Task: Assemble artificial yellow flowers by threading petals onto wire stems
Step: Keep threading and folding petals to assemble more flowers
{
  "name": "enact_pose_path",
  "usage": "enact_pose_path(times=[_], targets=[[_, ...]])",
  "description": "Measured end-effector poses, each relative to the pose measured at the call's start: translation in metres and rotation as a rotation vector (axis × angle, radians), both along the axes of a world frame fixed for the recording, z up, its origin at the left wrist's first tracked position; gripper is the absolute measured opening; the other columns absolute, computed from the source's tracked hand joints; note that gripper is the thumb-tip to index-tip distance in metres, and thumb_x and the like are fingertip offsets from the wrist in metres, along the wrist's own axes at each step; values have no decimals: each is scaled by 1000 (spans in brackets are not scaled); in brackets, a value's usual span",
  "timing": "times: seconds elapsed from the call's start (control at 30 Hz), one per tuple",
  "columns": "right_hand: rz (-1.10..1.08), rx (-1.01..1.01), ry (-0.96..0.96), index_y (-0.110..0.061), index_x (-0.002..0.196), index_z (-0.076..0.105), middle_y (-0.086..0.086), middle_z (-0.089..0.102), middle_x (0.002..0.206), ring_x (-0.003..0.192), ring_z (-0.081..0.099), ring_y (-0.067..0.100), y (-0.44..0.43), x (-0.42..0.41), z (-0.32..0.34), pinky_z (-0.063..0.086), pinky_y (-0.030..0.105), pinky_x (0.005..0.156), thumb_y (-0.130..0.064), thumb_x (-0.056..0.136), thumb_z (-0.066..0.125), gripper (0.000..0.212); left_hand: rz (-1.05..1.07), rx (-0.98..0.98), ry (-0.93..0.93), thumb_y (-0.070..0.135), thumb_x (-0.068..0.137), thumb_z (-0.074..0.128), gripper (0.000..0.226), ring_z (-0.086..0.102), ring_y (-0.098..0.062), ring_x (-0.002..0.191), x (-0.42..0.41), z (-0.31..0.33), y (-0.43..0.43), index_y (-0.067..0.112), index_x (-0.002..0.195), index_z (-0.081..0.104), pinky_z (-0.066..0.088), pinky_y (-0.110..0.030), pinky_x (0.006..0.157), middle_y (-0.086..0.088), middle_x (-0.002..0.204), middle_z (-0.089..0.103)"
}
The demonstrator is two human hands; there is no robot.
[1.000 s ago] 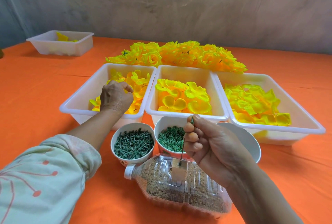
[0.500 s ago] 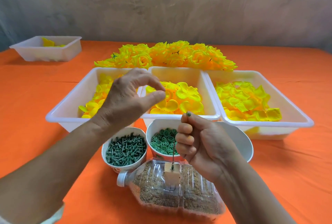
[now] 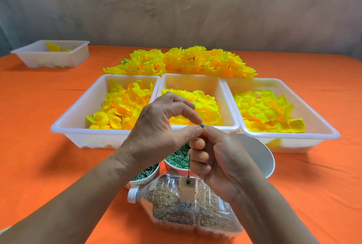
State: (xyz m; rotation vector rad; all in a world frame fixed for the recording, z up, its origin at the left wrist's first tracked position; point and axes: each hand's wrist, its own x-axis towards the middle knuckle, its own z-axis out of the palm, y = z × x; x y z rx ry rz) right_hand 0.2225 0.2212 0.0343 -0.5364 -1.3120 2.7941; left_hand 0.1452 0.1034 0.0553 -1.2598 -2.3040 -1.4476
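– So where is the wire stem (image 3: 189, 165)?
– Upright in the right hand (image 3: 219, 161), whose fingers curl round it in a loose fist. Its lower end meets a small pale block (image 3: 187, 182) on top of a plastic bottle (image 3: 176, 210) that lies on its side, full of brown grains.
– And the left hand (image 3: 156, 130)?
– Thumb and forefinger narrow to a pinch on the green tip (image 3: 202, 125) at the stem's top; the other fingers arch loosely above.
– Around them?
– Just behind are a cup of green rings (image 3: 177, 158), a cup of green pegs (image 3: 146, 172) and a white bowl (image 3: 260, 153). Beyond, three white trays (image 3: 84, 138) of yellow petals (image 3: 121, 110) stand side by side, then a heap of finished flowers (image 3: 180, 61). A fourth tray (image 3: 49, 59) stands well apart on the orange counter (image 3: 39, 145).
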Motion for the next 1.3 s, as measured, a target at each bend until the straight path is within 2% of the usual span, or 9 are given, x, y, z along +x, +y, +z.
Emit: enact_pose_path(times=[0.17, 0.43, 0.53, 0.67, 0.77, 0.9, 1.07, 1.17, 1.3], targets=[[14, 2, 38, -15, 86, 57, -4, 42, 55, 41, 31, 6, 0, 2, -1, 16, 17, 38, -20, 99, 44, 20, -7, 35, -30, 30, 71, 73, 7, 61, -3, 104, 4, 0, 1, 35, 74, 69, 41, -18, 94, 11, 101, 65], [4, -52, 116, -13, 73, 66, 2, 54, 62, 46, 44, 8, 1, 9, -2, 32, 17, 39, -23, 78, 65, 11, -45, 75, -60, 23, 73, 74, 11, 62, -5, 106, 6, -3, -3, 31, 78, 68, 41, -17, 94, 8, 103, 66], [-27, 15, 141, -13, 71, 67, 4, 60, 66, 49, 51, 10, 4, 14, 1, 39, 16, 42, -22, 76, 66, 10, -128, 105, -173, 32, 74, 71, 12, 62, -13, 109, 5, -7, -13, 29, 85, 70, 43, -28, 98, 7, 103, 66], [-10, 175, 214, -18, 70, 70, 6, 65, 69, 53, 54, 9, 8, 21, 3, 40, 17, 46, -22, 74, 68, 6, -257, 113, -325, 36, 69, 64, 18, 61, -19, 103, 7, -13, -35, 26, 81, 73, 45, -33, 91, 3, 100, 67], [40, 270, 280, -14, 73, 69, 10, 66, 72, 52, 49, 13, 9, 25, 4, 39, 17, 45, -21, 78, 68, 8, -263, 72, -302, 36, 66, 70, 16, 62, -19, 101, 15, -18, -41, 27, 80, 73, 45, -35, 93, 3, 99, 66], [72, 359, 275, -14, 73, 69, 10, 63, 70, 52, 45, 14, 8, 29, 4, 39, 17, 45, -22, 76, 69, 9, -194, 65, -243, 39, 64, 74, 16, 65, -15, 99, 24, -23, -39, 29, 76, 72, 46, -29, 92, 7, 95, 67], [74, 432, 259, -16, 69, 69, 8, 63, 66, 50, 45, 13, 6, 34, 3, 39, 16, 45, -22, 77, 67, 10, -144, 130, -277, 41, 64, 74, 15, 66, -15, 94, 27, -25, -38, 30, 75, 73, 51, -43, 87, 7, 92, 68], [68, 459, 249, -17, 69, 69, 8, 62, 65, 51, 45, 14, 5, 35, 4, 40, 16, 45, -23, 76, 67, 10, -153, 159, -285, 40, 65, 74, 16, 65, -14, 93, 29, -25, -37, 29, 77, 74, 49, -35, 87, 7, 91, 68], [62, 487, 246, -17, 69, 69, 9, 60, 63, 51, 45, 14, 4, 37, 6, 40, 17, 45, -27, 73, 73, 12, -140, 184, -271, 40, 66, 74, 14, 66, -16, 92, 30, -25, -35, 28, 72, 72, 51, -39, 87, 5, 89, 69]])
